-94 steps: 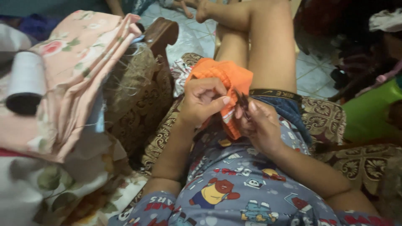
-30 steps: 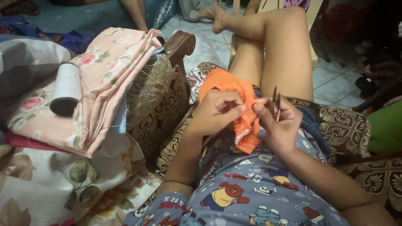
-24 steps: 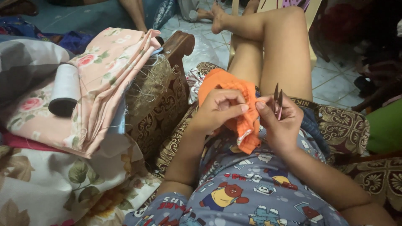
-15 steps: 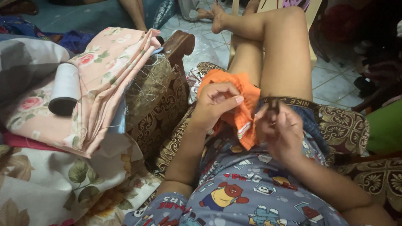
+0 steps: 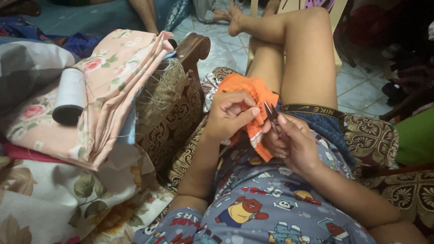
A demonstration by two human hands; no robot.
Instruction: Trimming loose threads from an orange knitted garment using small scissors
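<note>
I sit in an armchair with an orange cloth (image 5: 244, 90) on my lap. My left hand (image 5: 230, 115) pinches the cloth's edge between thumb and fingers. My right hand (image 5: 289, 142) holds small thread snips (image 5: 271, 113), their points touching the cloth right beside my left thumb. A striped hem of the cloth hangs down between the two hands.
The carved wooden armrest (image 5: 190, 49) on my left carries folded pink floral fabric (image 5: 113, 81) and a white thread cone (image 5: 68, 95). More floral fabric (image 5: 68, 199) lies below it. Another person's legs (image 5: 144, 11) stand on the tiled floor ahead. A green object (image 5: 413, 135) sits at right.
My right hand lowered the snips from an upright raised position down to the cloth's edge by my left thumb. My left hand kept its pinch on the orange cloth.
</note>
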